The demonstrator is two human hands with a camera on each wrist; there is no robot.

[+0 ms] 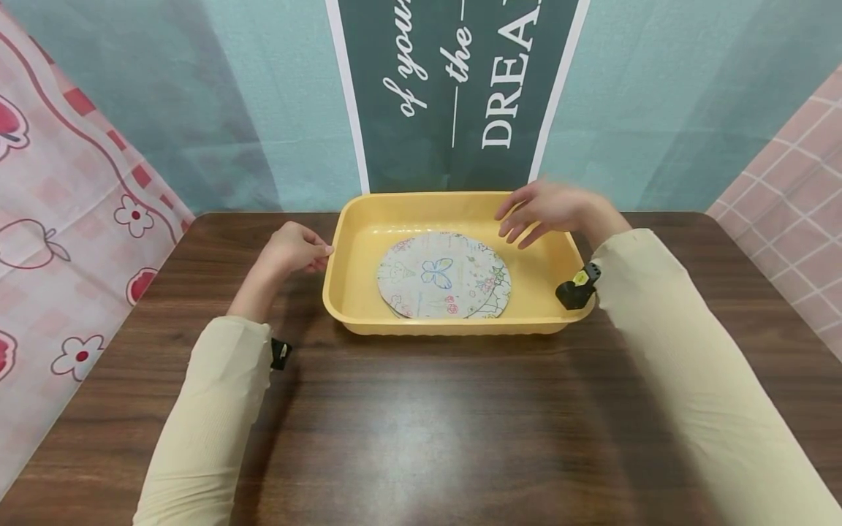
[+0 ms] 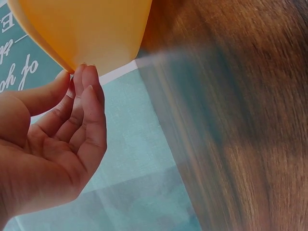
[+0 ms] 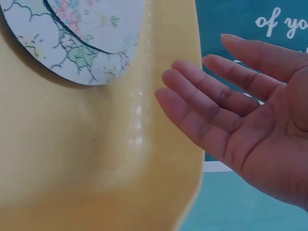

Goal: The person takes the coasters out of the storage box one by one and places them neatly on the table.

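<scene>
Left hand: left hand (image 1: 292,248) sits at the left end of the yellow tray (image 1: 355,292), fingertips (image 2: 85,77) touching the tray's rim and outer wall; fingers only lightly bent, thumb apart from them, nothing clamped. Left of centre in the head view.
Right hand: right hand (image 1: 546,208) hovers over the tray's far right corner, fingers (image 3: 202,101) spread and nearly straight, palm open, holding nothing. Blurred in the head view; the wrist view shows a gap between fingertips and tray wall.
Tray: shallow, rectangular, yellow plastic, standing flat on the desk (image 1: 421,424) at the middle of the frame, its far edge near the desk's back edge.
Discs: two round printed discs (image 1: 444,277) lie overlapped on the tray floor, about the middle; pale, with coloured line drawings, a blue butterfly near the centre of the upper one. Neither hand touches them.
Sleeves: cream long sleeves (image 1: 684,365) on both arms; a small black device (image 1: 577,288) is strapped at the right wrist, another at the left wrist.
Desk: dark wood grain, fills the lower half of the frame.
Backdrop: teal cloth with a dark banner (image 1: 454,88) carrying white lettering at top centre; pink flowered cloth (image 1: 72,219) at the left edge, pink tile pattern (image 1: 796,212) at the right edge.
</scene>
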